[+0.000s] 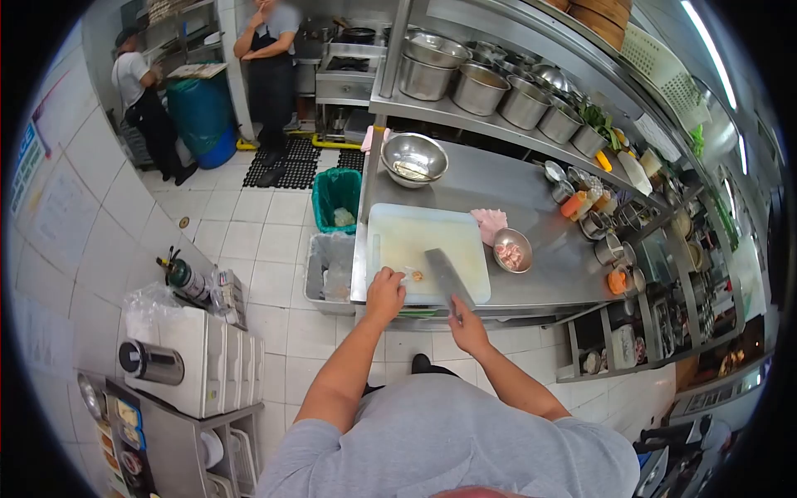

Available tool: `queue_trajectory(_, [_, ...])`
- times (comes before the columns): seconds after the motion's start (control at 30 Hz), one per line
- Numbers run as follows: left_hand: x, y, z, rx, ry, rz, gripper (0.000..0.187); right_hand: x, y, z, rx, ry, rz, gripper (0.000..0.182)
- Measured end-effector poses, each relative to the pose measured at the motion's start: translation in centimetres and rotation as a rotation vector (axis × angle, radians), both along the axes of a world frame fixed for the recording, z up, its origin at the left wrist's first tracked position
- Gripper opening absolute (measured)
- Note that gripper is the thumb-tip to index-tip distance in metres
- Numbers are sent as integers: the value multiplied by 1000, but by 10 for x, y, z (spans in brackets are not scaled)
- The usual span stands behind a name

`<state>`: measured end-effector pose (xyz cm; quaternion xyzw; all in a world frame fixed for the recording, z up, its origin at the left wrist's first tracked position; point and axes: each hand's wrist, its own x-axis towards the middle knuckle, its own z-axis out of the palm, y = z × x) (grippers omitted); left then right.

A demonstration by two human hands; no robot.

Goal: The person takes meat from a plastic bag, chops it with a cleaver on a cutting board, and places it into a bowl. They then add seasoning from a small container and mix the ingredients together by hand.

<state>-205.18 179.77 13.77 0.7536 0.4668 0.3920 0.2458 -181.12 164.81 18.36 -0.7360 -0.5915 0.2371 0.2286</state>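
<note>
In the head view, your right hand (470, 332) is closed around the handle of the cleaver (446, 275), its blade angled over the cutting board (393, 222), while your left hand (385, 295) rests at the board's near edge, and whether its fingers grip anything you cannot tell. The small brown piece (418, 276) lies on the board between those fingers and the blade, so a sideways slip of the steel could nick a fingertip, or a glancing touch could send the loose piece skidding.

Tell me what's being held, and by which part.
The right hand grips a cleaver by its handle. Whether the left hand holds anything cannot be told.
</note>
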Motion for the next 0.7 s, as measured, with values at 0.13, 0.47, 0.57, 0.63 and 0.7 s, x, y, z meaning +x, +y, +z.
queue_trajectory(0.13, [10, -12, 9, 118, 130, 45, 26, 41, -12, -27, -77, -73, -20, 60])
queue_trajectory(0.47, [26, -14, 10, 210, 348, -240, 27, 87, -4, -25, -185, -14, 182, 67])
queue_trajectory(0.57, [40, -9, 11, 141, 413, -231, 19, 104, 2, -8, -283, -14, 223, 69])
queue_trajectory(0.63, [48, -10, 11, 80, 391, -186, 18, 116, 4, -3, -329, -93, 282, 71])
queue_trajectory(0.7, [62, -18, 29, 35, 329, -98, 18, 126, 2, -12, -272, -72, 318, 71])
